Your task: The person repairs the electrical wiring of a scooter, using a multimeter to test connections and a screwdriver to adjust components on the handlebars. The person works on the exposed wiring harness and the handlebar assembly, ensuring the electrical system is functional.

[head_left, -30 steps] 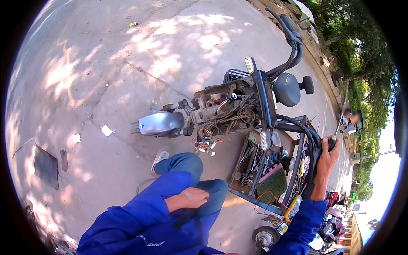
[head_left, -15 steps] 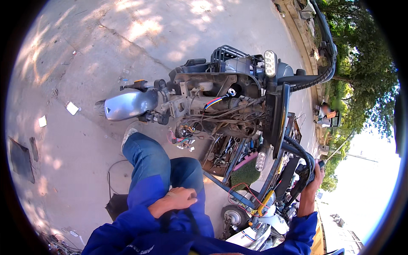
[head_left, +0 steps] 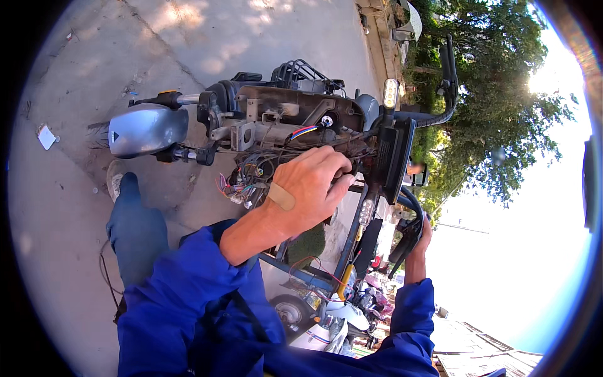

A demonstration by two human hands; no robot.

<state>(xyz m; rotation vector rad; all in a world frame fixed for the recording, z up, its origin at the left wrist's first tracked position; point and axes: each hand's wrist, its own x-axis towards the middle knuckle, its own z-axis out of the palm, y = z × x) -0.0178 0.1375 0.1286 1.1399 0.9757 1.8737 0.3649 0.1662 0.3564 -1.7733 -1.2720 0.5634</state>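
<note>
A partly stripped scooter stands before me, tilted sideways in the view, with its silver front mudguard [head_left: 147, 131] at the left. My left hand [head_left: 311, 182], with a tan plaster near the wrist, reaches over the exposed cables [head_left: 282, 154] beside the dark headstock. Its fingers are curled together, and their tips are partly hidden, so what they hold cannot be made out. My right hand [head_left: 419, 245] is wrapped round the near end of the handlebar [head_left: 411, 220]. A connector with red, blue and yellow wires [head_left: 304, 131] sticks out of the frame. A loose wire bundle [head_left: 242, 182] hangs nearby.
Two lamps with clear lenses [head_left: 391, 94] flank the dark front panel [head_left: 397, 154]. Below stands a blue metal frame [head_left: 348, 242] with a green mat [head_left: 306, 245]. Another white vehicle [head_left: 320, 336] is close on my near side. Trees [head_left: 490, 94] rise beyond the kerb.
My left hand has risen from my lap to the scooter's cables, and its fingers have curled there. My right hand stays on the handlebar, which has turned. The view has shifted.
</note>
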